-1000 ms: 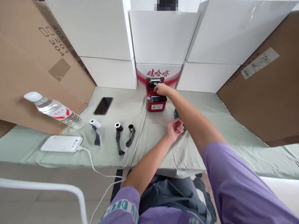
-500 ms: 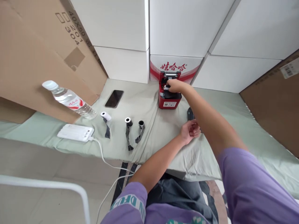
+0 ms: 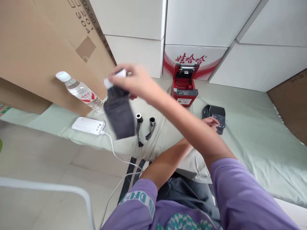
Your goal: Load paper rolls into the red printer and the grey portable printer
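My right hand (image 3: pixel 129 81), reaching across to the left, is closed around a white paper roll (image 3: pixel 121 74). A wide black strip (image 3: pixel 120 111) hangs from the roll, blurred by motion. The red printer (image 3: pixel 184 91) stands against the boxes with its lid up, and its bay shows no roll. My left hand (image 3: pixel 211 122) rests at the near edge of a black device (image 3: pixel 217 115), fingers partly stretched out and partly hidden by my right forearm. Two small rolls with dark tails, one (image 3: pixel 139 118) and another (image 3: pixel 152 121), stand on the cloth.
A water bottle (image 3: pixel 82 94) leans by the cardboard box (image 3: pixel 55 41) at left. A white power bank (image 3: pixel 88 125) with a cable (image 3: pixel 114 150) lies near the cloth's front edge. White boxes (image 3: pixel 195 22) line the back. A white bar (image 3: pixel 48 187) crosses the lower left.
My right hand has come out of the printer and swung left, carrying the white roll and its dangling black strip. My left hand has shifted right toward the black device. The view has moved.
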Tool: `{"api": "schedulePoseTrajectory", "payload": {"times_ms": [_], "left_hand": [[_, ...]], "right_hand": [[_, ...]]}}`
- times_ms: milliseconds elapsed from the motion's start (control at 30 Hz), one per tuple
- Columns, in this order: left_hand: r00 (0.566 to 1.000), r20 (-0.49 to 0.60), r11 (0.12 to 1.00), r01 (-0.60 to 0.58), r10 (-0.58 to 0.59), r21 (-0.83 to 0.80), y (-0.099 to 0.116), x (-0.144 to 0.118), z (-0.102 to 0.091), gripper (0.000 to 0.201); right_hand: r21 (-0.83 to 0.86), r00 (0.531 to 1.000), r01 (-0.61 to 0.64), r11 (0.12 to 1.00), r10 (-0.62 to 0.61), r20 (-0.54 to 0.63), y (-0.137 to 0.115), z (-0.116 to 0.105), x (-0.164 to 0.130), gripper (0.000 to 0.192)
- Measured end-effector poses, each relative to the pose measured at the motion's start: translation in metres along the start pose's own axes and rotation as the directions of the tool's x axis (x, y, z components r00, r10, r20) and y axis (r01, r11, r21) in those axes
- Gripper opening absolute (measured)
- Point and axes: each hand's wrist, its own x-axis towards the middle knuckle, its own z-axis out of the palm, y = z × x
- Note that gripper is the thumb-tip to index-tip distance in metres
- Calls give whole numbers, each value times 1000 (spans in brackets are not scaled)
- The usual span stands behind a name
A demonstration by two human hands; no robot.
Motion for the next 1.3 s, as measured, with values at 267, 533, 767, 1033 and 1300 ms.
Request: {"api": "schedulePoseTrajectory", "payload": {"times_ms": [267, 533, 767, 1033, 1300], "left_hand": [[990, 142, 1000, -5, 4, 13, 1, -6, 1, 18], [986, 167, 1000, -17, 20, -16, -1, -7, 1, 19], [982, 179, 996, -37, 51, -84, -5, -5, -6, 17], [994, 109, 999, -23, 26, -30, -4, -10, -7, 15], [978, 206, 966, -65, 13, 250, -18, -11, 2, 16]], "right_hand": [[-699, 928, 85, 710, 199, 314, 81, 121, 19, 25], [-356, 920, 148, 923, 4, 392, 79, 72, 31, 24], [-400, 807, 201, 894, 80, 585, 83, 82, 12, 24], [-537, 883, 86, 839, 185, 431, 91, 85, 7, 39], [-714, 852, -198, 672, 478, 213, 97, 16, -7, 43]]}}
